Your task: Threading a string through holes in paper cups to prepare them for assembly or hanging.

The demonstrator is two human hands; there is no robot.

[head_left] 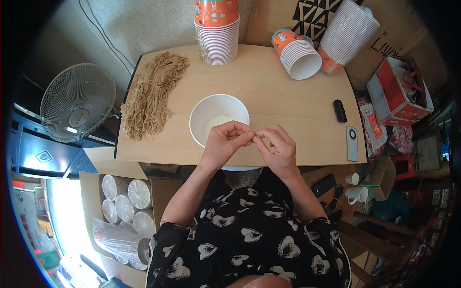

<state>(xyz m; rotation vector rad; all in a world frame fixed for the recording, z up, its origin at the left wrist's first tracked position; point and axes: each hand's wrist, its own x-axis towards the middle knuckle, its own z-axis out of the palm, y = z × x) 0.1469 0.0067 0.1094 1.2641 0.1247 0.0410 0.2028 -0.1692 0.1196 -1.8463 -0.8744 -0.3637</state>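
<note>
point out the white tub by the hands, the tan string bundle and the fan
White tub (219, 104), head view: far inner wall.
Tan string bundle (152, 96), head view: middle of the strands.
Fan (78, 116), head view: centre hub.

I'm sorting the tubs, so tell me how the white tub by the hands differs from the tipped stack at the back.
The white tub stands mouth up; the tipped stack lies over, mouth toward the person. The tub shows only white; the stack has orange printed sides. The left hand hides part of the tub, while no hand covers the stack. Both have round white mouths.
</note>
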